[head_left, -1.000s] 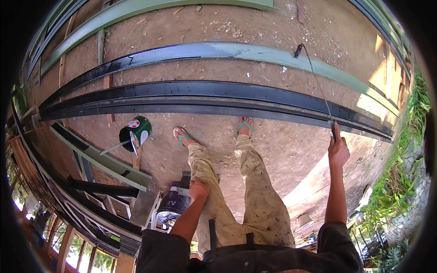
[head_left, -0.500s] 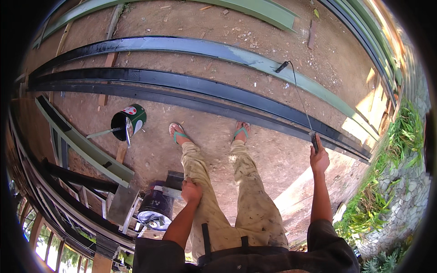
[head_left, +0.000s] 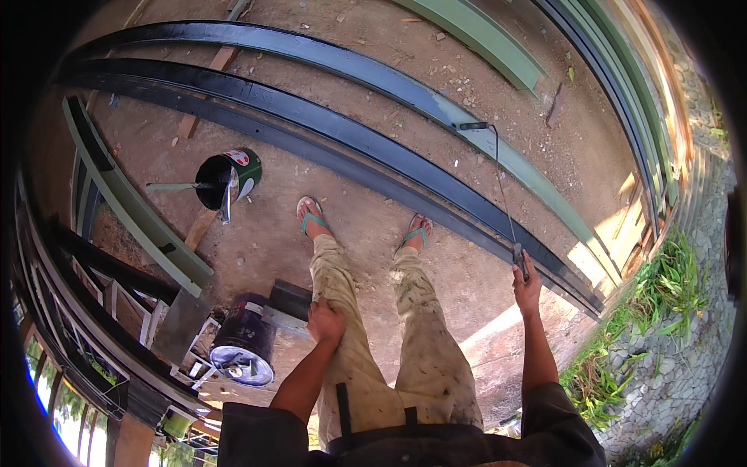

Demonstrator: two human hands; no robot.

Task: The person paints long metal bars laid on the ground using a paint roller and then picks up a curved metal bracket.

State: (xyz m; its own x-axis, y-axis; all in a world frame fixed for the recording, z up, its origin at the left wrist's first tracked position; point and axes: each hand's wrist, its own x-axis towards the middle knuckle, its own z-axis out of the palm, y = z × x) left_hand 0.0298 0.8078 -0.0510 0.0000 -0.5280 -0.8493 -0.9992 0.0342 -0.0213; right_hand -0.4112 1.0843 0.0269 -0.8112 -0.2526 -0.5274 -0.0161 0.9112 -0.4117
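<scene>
My right hand [head_left: 527,286] is closed around the handle of a paint roller [head_left: 499,167] with a long thin wire frame. Its small dark roller head [head_left: 473,125] touches the far steel beam [head_left: 373,72], close to where dark wet-looking paint gives way to pale green. Between that beam and my feet lie dark painted beams [head_left: 327,138], and the roller's wire passes over them. My left hand [head_left: 325,321] rests on my left thigh with its fingers curled against the paint-stained trousers [head_left: 366,350]; whether it grips any cloth is hidden.
A green paint can [head_left: 247,165] lies with its dark mouth facing left, a stick poking out. Near my left leg stands a dark bucket [head_left: 243,342]. Green beams [head_left: 140,202] lie at left and a green beam [head_left: 482,39] beyond. Grass [head_left: 654,288] and stone paving edge the right.
My view has turned, so the beams slant more steeply. The roller head now lies at a different angle on the far beam. My left hand stays on my thigh.
</scene>
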